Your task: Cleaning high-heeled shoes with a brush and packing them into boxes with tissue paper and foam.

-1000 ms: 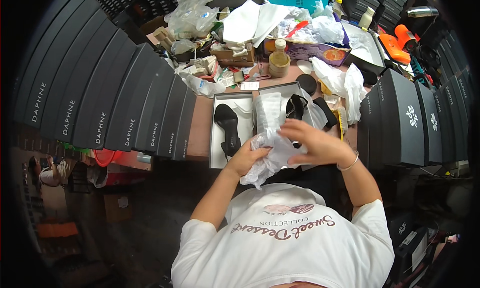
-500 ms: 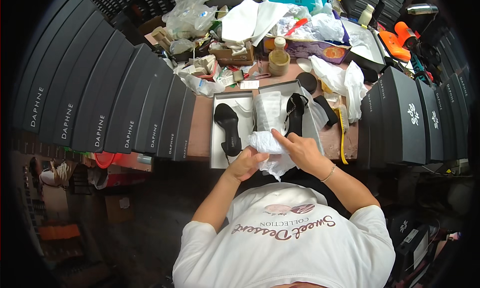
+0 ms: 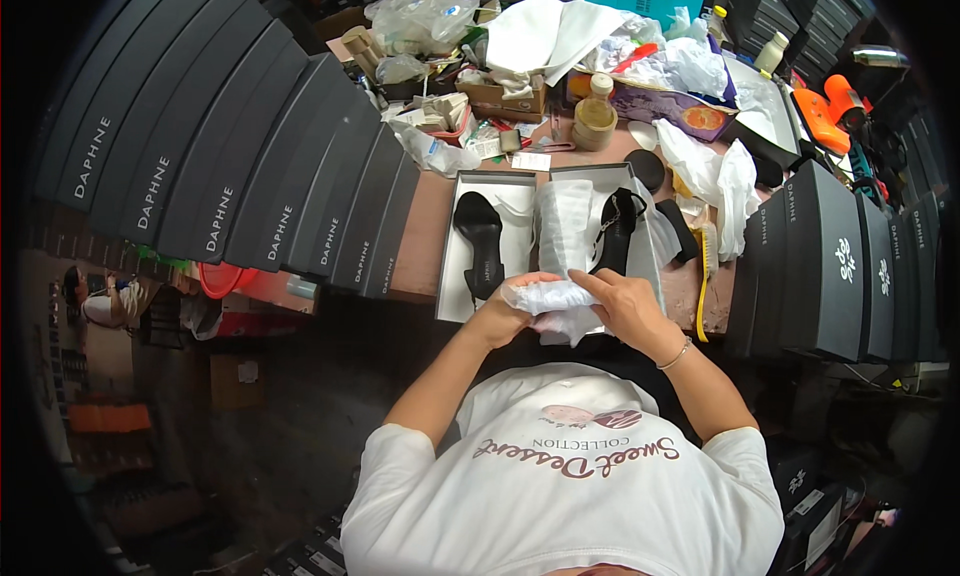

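Observation:
My left hand (image 3: 500, 312) is closed on the left end of a crumpled wad of white tissue paper (image 3: 550, 297). My right hand (image 3: 636, 314) grips the wad's right side, its fingers lying over the top, and a loose end hangs below. Just beyond my hands, an opened grey shoebox (image 3: 443, 294) lies in two parts on the table. A black heeled sandal (image 3: 479, 234) rests in the left part. The right part holds a second black sandal (image 3: 618, 244), with a chain-like strap, beside a strip of white wrapping (image 3: 565, 216).
Dark shoeboxes stand in rows at left (image 3: 255, 166) and right (image 3: 815, 256). Behind are a bottle of yellowish liquid (image 3: 595, 121), a carton (image 3: 510, 98), plastic bags (image 3: 425, 16) and an orange tool (image 3: 822, 121). A yellow-handled brush (image 3: 706, 276) lies at right.
My left hand has shifted up around the tissue wad's left end, its fingers now over the top edge. My right fingers have moved along the wad. The view has swung slightly left.

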Available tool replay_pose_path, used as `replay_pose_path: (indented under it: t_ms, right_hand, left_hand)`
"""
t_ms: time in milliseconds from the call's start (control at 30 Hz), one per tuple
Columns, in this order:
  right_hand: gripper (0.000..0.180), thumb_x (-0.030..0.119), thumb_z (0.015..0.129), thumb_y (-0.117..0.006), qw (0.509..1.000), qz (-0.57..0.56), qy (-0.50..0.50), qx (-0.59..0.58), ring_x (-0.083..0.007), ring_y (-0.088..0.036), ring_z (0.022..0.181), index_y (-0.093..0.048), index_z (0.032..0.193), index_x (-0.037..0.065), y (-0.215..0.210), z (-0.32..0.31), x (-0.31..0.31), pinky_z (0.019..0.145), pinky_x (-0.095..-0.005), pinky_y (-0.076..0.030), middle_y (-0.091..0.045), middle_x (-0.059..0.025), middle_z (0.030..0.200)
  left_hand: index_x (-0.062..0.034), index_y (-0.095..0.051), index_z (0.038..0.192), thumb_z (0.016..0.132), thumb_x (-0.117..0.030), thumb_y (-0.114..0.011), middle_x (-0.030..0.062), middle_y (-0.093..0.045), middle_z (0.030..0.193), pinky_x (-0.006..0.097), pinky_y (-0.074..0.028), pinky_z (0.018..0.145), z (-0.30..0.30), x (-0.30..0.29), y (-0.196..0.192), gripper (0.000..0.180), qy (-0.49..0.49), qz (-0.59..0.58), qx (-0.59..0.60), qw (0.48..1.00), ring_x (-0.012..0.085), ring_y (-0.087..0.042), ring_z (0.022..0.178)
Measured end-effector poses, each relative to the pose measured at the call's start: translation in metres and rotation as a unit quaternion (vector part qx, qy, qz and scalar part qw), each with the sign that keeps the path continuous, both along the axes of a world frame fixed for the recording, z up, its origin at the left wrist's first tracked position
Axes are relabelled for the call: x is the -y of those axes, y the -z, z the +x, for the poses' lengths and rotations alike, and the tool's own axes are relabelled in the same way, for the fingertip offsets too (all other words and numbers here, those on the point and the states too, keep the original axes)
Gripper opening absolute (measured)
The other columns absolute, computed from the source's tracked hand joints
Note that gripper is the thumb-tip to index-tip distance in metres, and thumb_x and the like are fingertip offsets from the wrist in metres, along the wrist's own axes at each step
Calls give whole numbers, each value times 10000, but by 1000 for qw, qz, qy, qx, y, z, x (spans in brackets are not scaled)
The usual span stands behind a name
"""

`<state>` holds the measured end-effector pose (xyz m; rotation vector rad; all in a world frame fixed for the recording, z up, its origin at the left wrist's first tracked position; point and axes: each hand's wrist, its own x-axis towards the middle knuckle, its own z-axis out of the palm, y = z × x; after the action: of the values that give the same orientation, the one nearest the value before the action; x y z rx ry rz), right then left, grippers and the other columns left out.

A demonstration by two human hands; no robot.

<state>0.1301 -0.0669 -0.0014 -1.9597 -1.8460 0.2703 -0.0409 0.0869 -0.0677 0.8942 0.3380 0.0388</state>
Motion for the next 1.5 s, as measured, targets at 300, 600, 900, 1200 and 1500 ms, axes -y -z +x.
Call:
replay_pose_path:
  t_ms: [300, 600, 900, 1200, 1500]
  right_hand:
    - [619, 257, 662, -775, 997, 45, 51, -19, -266, -581, 739, -560, 1221, 101, -6, -8, -2, 658, -349, -447, -573, -72, 903]
    - [242, 23, 693, -677, 909, 134, 69, -390, -252, -548, 1068, -534, 888, 0, 21, -5, -10, 900, -295, -417, -548, -134, 1150]
    - [642, 198, 775, -669, 956, -53, -22, -286, -398, -378, 1278, -405, 1334, 26, 11, -15, -4, 1056, -387, -311, -394, -207, 1373]
    - [722, 302, 934, -539, 783, 25, -50, -619, -260, -313, 1351, -155, 1479, 26, 22, -70, -1, 1095, -345, -245, -313, -184, 1452]
    - [507, 369, 945, -540, 613, -50, -14, -788, -166, -495, 1125, -436, 1305, 27, 18, -72, 16, 972, -299, -386, -522, -98, 1234]
  left_hand:
    - [-41, -483, 1248, 923, -74, -535, 76, -581, 1145, 365, -533, 859, -4, 18, -28, 330, -153, -98, -24, 983, 181, -595, 1045]
    - [-121, -541, 1156, 944, -156, -539, 40, -590, 1166, 386, -524, 899, -10, 56, -23, 215, -256, -179, 31, 949, 195, -576, 1091]
    - [-66, -521, 1203, 946, -134, -548, 59, -581, 1156, 317, -468, 927, -28, 47, -9, 267, -304, -33, 40, 951, 170, -580, 1040]
    - [-3, -395, 1366, 937, -178, -575, 57, -577, 1017, 220, -425, 839, -25, 61, -38, 497, -236, 46, 105, 965, 94, -553, 909]
    - [-29, -465, 1330, 894, -329, -615, 189, -447, 1300, 384, -410, 955, -16, 61, -40, 550, -260, 613, 13, 746, 305, -476, 1144]
